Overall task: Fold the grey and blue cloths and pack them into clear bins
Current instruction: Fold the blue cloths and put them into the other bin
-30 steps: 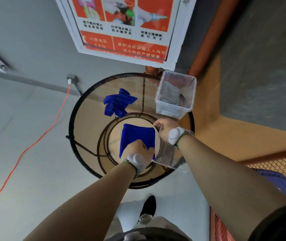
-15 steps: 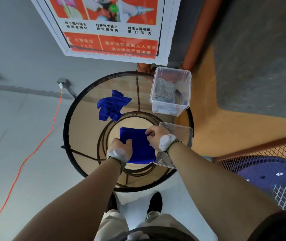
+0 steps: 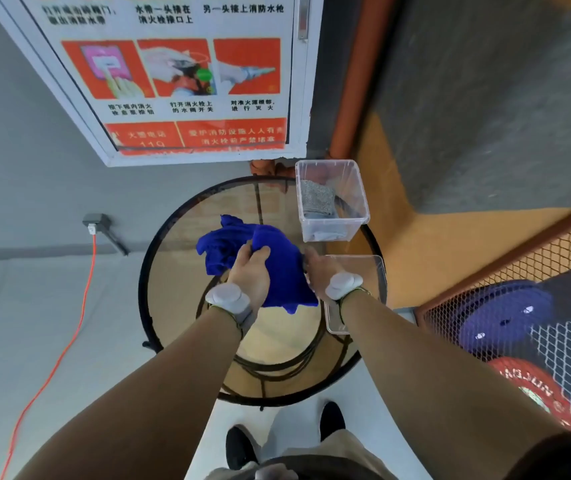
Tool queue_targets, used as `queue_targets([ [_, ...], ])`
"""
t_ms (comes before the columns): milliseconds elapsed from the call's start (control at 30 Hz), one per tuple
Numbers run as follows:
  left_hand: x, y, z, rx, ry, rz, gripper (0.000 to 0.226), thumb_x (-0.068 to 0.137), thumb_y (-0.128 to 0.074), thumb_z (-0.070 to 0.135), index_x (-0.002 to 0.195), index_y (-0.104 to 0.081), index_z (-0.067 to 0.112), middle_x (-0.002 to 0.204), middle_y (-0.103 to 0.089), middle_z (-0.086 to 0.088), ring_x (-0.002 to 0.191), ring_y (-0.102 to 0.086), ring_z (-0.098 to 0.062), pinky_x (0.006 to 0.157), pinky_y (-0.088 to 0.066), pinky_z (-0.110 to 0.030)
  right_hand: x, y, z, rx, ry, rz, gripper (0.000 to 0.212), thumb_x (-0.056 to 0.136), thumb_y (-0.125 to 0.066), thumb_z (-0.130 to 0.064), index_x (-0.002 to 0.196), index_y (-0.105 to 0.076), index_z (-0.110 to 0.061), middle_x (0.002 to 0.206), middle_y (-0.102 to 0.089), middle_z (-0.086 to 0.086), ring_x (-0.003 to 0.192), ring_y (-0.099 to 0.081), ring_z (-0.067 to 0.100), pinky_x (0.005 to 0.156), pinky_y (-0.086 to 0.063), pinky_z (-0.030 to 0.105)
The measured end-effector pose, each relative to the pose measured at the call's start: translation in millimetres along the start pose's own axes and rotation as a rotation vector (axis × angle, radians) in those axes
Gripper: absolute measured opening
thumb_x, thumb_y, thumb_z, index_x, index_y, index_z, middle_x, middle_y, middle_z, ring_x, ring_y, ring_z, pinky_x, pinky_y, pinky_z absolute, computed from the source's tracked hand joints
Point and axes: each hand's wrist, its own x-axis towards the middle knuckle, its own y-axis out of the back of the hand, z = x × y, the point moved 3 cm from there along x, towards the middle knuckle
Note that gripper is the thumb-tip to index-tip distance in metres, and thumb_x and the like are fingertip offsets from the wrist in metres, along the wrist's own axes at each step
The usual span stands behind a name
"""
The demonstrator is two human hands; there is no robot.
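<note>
Both my hands hold a folded blue cloth (image 3: 284, 271) lifted off the round glass table (image 3: 145, 271). My left hand (image 3: 249, 271) grips its left side with fingers curled over the top. My right hand (image 3: 318, 271) holds its right edge, fingers hidden behind the fabric. A crumpled blue cloth (image 3: 218, 247) lies on the glass just beyond my left hand. One clear bin (image 3: 370, 271) stands right beside my right hand; I see nothing in it. A second clear bin (image 3: 360, 202) at the table's far right holds folded grey cloth (image 3: 317, 199).
An orange cable (image 3: 79, 323) runs over the floor at left from a wall socket (image 3: 95, 223). A mesh fence (image 3: 485, 282) with weight plates (image 3: 506, 317) behind it stands at right. A wall cabinet with a fire poster (image 3: 190, 98) hangs behind the table.
The folded blue cloth lay flat on the table under my hands; now both hands have picked it up and one corner hangs loose. My head has tilted up.
</note>
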Motion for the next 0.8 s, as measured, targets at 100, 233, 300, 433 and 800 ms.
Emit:
queue_targets([
  [100, -9, -7, 30, -0.145, -0.005, -0.027, 0.011, 0.095, -0.058, 0.045, 0.088, -0.065, 0.050, 0.102, -0.062, 0.008, 0.089, -0.061, -0.021, 0.065, -0.050, -0.032, -21, 5, -24, 0.749, -0.269, -0.118, 0.080, 0.098, -0.036, -0.074, 0.153, -0.044, -0.015, 0.148, -0.057, 0.015, 0.137, -0.053, 0.037, 0.105, -0.044, 0.045],
  [233, -14, -3, 51, -0.250, 0.078, -0.092, 0.019, 0.103, -0.056, 0.043, 0.108, -0.058, 0.025, 0.099, -0.063, 0.003, 0.095, -0.065, -0.024, 0.082, -0.058, -0.043, -37, 9, -44, 1.477, -0.298, -0.224, 0.084, 0.085, -0.036, -0.089, 0.116, -0.071, -0.019, 0.104, -0.080, 0.011, 0.101, -0.074, 0.032, 0.086, -0.058, 0.047],
  [300, -10, 0, 56, -0.332, 0.159, -0.224, 0.031, 0.103, -0.057, 0.043, 0.124, -0.058, 0.020, 0.114, -0.070, -0.001, 0.109, -0.068, -0.028, 0.098, -0.055, -0.050, -40, 16, -46, 1.599, -0.229, -0.276, 0.099, 0.081, -0.038, -0.092, 0.127, -0.069, -0.011, 0.119, -0.075, 0.020, 0.101, -0.064, 0.033, 0.087, -0.051, 0.044],
  [433, -5, 2, 76, -0.293, 0.124, -0.148, 0.044, 0.098, -0.064, 0.039, 0.132, -0.054, 0.012, 0.126, -0.066, -0.007, 0.113, -0.066, -0.034, 0.100, -0.052, -0.053, -37, 38, -49, 1.703, -0.048, -0.330, 0.087, 0.083, -0.055, -0.083, 0.136, -0.067, -0.016, 0.114, -0.074, 0.015, 0.088, -0.068, 0.031, 0.076, -0.051, 0.039],
  [800, 48, -59, 122, -0.186, 0.161, -0.098, 0.056, 0.098, -0.062, 0.041, 0.147, -0.044, 0.020, 0.136, -0.058, -0.005, 0.122, -0.057, -0.034, 0.094, -0.051, -0.050, 42, 106, -10, 1.342, -0.110, 0.064, 0.043, 0.081, -0.084, -0.036, 0.116, -0.067, -0.019, 0.109, -0.077, 0.009, 0.091, -0.074, 0.026, 0.062, -0.063, 0.035],
])
